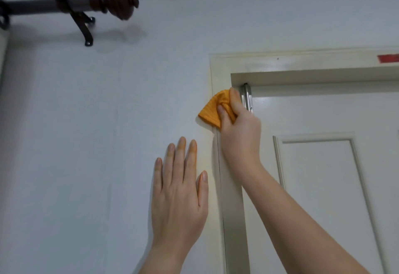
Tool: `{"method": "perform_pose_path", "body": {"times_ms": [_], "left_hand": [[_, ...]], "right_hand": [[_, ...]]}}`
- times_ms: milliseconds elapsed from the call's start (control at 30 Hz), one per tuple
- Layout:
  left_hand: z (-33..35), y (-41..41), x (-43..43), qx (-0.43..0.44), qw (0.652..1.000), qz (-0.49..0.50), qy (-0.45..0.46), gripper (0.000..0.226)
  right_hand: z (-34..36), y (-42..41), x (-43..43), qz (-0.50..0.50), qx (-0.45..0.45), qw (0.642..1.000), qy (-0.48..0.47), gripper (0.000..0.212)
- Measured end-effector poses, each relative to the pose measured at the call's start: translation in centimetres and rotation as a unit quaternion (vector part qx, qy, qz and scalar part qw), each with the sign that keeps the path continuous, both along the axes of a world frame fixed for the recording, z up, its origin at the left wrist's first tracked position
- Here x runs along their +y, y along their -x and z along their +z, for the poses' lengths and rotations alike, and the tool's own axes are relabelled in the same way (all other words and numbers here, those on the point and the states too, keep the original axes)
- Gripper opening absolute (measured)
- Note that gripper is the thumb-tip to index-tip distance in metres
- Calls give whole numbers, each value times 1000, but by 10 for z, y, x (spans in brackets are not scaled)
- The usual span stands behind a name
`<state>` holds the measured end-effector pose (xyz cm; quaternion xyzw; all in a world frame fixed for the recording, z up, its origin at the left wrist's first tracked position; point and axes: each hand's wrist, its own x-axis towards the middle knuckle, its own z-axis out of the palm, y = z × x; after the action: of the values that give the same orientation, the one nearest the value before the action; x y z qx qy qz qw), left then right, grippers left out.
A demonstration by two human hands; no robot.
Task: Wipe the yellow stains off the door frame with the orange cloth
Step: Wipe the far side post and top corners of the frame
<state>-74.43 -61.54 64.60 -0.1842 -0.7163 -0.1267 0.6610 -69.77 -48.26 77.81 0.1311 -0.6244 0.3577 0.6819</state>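
The cream door frame (pixel 231 209) runs up the middle right and turns across the top; faint yellowish marks show on its top bar (pixel 259 64). My right hand (pixel 239 131) is shut on the orange cloth (pixel 212 109) and presses it against the frame's left upright, just below the top corner. My left hand (pixel 179 189) lies flat on the white wall, fingers spread and pointing up, just left of the frame and below the cloth.
The white panelled door (pixel 319 187) is closed, with a metal hinge (pixel 247 98) beside my right hand. A dark curtain rod with a round finial (pixel 116 1) sticks out from the wall at the upper left. A red strip (pixel 388 58) sits on the frame's top bar.
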Motion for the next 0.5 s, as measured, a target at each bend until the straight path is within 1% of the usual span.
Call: {"method": "perform_pose_path", "body": {"times_ms": [33, 67, 200, 367, 500], "left_hand": [[1, 0, 0, -1, 1000, 1, 0, 65], [2, 0, 1, 0, 1000, 1, 1, 65], [4, 1, 1, 9, 1000, 3, -1, 65], [4, 6, 3, 15, 1000, 1, -7, 67], [7, 6, 4, 14, 1000, -2, -14, 67]], "right_hand": [[3, 3, -2, -30, 4, 999, -21, 48], [8, 6, -3, -50, 4, 998, -45, 49], [35, 12, 2, -126, 8, 982, -142, 46], [83, 8, 15, -165, 4, 963, -213, 45], [95, 4, 35, -192, 13, 951, -243, 43]]}}
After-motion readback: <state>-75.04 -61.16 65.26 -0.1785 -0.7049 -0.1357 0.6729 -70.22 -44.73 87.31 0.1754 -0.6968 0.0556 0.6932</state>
